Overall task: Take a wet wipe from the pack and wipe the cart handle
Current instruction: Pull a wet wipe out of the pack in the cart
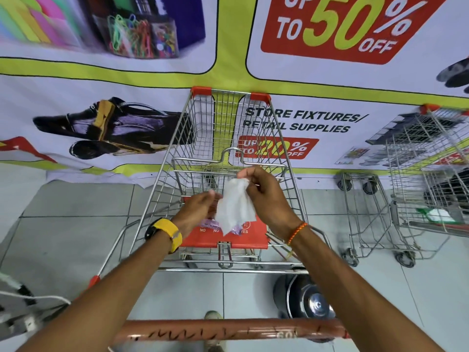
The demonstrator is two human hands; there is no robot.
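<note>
Yellow watch strap (169,233) is showing on the left wrist at centre-left, where the left hand (196,210) is pinching the lower edge of the wet wipe (236,207). Right of it, the right hand (266,196) is gripping the wipe's top corner between closed fingertips. Both are hovering above the cart's red seat flap (228,237), with the purple pack (234,228) partly hidden beneath. Cart handle (228,329) is crossing the bottom of the frame.

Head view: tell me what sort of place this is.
Probably a retail store's cart area: a wire shopping cart, more nested carts at the right, and a discount banner on the wall.
</note>
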